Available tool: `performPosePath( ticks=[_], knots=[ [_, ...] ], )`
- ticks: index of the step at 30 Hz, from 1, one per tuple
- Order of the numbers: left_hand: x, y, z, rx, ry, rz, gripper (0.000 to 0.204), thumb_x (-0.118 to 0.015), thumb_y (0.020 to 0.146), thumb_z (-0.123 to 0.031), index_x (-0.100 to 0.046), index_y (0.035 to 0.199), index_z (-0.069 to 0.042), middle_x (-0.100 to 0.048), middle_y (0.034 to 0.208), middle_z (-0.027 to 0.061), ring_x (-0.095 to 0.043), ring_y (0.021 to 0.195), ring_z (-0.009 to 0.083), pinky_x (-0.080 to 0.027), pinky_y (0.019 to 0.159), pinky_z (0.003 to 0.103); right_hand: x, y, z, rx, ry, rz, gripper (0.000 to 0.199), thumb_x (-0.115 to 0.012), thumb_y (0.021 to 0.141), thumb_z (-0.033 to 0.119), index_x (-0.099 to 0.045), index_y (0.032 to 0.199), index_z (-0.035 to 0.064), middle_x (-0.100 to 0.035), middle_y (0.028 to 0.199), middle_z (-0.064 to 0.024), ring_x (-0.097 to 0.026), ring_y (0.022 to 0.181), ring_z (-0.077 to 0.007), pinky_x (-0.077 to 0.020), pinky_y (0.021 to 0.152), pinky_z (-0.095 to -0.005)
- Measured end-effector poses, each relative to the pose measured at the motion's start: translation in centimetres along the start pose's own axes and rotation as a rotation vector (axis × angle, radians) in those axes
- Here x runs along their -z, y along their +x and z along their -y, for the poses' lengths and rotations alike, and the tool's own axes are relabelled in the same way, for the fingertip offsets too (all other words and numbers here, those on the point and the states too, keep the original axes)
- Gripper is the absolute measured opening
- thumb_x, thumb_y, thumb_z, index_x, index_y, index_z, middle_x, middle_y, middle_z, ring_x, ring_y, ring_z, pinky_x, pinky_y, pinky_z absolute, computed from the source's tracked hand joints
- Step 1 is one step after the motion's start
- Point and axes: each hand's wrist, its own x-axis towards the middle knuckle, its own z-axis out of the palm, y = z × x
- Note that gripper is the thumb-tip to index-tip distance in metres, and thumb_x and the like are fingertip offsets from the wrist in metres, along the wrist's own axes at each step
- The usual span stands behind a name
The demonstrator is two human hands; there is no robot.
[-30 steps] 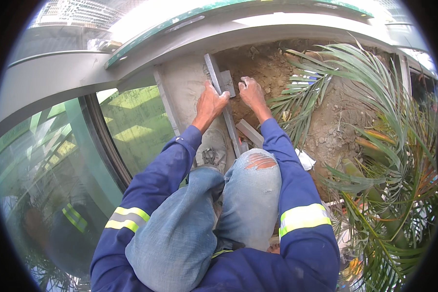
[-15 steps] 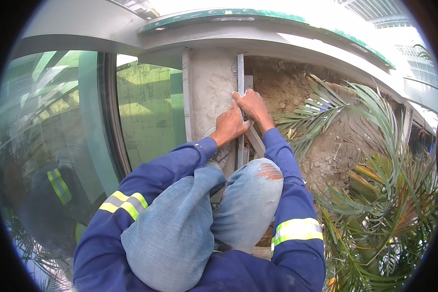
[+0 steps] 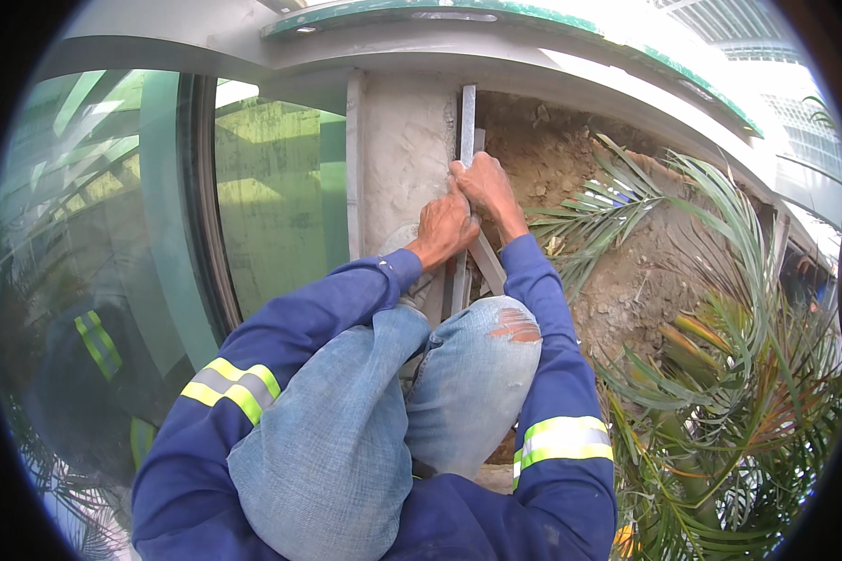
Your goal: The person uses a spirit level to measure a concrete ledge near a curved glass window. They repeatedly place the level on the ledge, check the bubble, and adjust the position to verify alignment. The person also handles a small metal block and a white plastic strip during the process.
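A long, narrow grey metal bar point(image 3: 467, 126) runs away from me along the right edge of a strip of grey cement point(image 3: 404, 140). My right hand point(image 3: 488, 194) is closed around its middle, fingers bent over the top. Just nearer and to the left, my left hand point(image 3: 443, 227) is closed at the same bar, and the two hands touch or nearly touch. Under my right wrist a flat grey strip point(image 3: 487, 264) lies at a slant. My fingers hide the bar's middle part. Its near end shows beside my knees point(image 3: 482, 360).
Glass panes point(image 3: 276, 187) with a dark frame point(image 3: 206, 206) stand on the left. Bare soil point(image 3: 631, 290) lies to the right, with palm fronds point(image 3: 617, 201) reaching over it and denser leaves point(image 3: 720, 449) nearer me. A grey ledge with a green edge point(image 3: 533, 19) crosses the far side.
The bar's far end has shifted slightly right, and a dark gap now shows beside the cement edge. Both hands keep their hold. The whole view has moved a little.
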Motion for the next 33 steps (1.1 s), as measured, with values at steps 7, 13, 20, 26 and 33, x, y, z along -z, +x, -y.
performPosePath(
  ticks=[7, 13, 20, 26, 33],
  knots=[
    [0.2, 0.1, -0.4, 0.003, 0.030, -0.030, 0.082, -0.064, 0.082, -0.023, -0.034, 0.136, 0.032, -0.070, 0.086, 0.0336, -0.071, 0.081, 0.0493, -0.056, 0.079, 0.057, 0.7, -0.4, 0.4, 0.007, 0.028, -0.011, 0.051, -0.066, 0.089, 0.036, -0.071, 0.091, -0.0147, -0.069, 0.095, -0.0396, -0.070, 0.095, -0.0527, -0.0553, 0.086, -0.0542],
    [0.6, 0.3, -0.8, 0.068, 0.058, 0.041, 0.071, -0.064, 0.085, -0.026, -0.045, 0.129, 0.026, -0.071, 0.090, 0.0329, -0.071, 0.086, 0.0498, -0.055, 0.082, 0.057, 0.5, -0.5, 0.4, 0.028, 0.002, -0.030, 0.049, -0.065, 0.087, 0.035, -0.071, 0.088, -0.0141, -0.069, 0.093, -0.0390, -0.070, 0.094, -0.0522, -0.0550, 0.086, -0.0544],
    [-0.2, 0.5, -0.4, 0.074, 0.052, 0.092, 0.063, -0.064, 0.086, -0.027, -0.048, 0.124, 0.021, -0.071, 0.090, 0.0329, -0.071, 0.085, 0.0509, -0.054, 0.084, 0.058, 0.7, -0.7, 0.1, 0.036, 0.010, -0.024, 0.050, -0.065, 0.086, 0.035, -0.072, 0.088, -0.0137, -0.069, 0.092, -0.0387, -0.070, 0.093, -0.0525, -0.0552, 0.086, -0.0543],
    [0.6, 0.1, -0.8, 0.082, -0.025, 0.043, 0.062, -0.064, 0.089, -0.028, -0.042, 0.128, 0.015, -0.070, 0.090, 0.0350, -0.070, 0.083, 0.0524, -0.054, 0.081, 0.060, 0.3, -0.1, -0.6, 0.031, 0.022, 0.016, 0.069, -0.064, 0.088, 0.050, -0.070, 0.099, -0.0182, -0.067, 0.095, -0.0427, -0.070, 0.096, -0.0545, -0.0552, 0.087, -0.0552],
    [2.7, -1.5, -0.4, 0.045, -0.111, 0.055, 0.069, -0.071, 0.087, -0.029, -0.037, 0.132, 0.011, -0.069, 0.086, 0.0354, -0.070, 0.081, 0.0527, -0.055, 0.078, 0.059, 0.3, -0.7, -0.8, -0.010, 0.052, -0.002, 0.081, -0.062, 0.091, 0.063, -0.071, 0.102, -0.0173, -0.067, 0.098, -0.0433, -0.069, 0.102, -0.0547, -0.0538, 0.090, -0.0561]
  ],
)
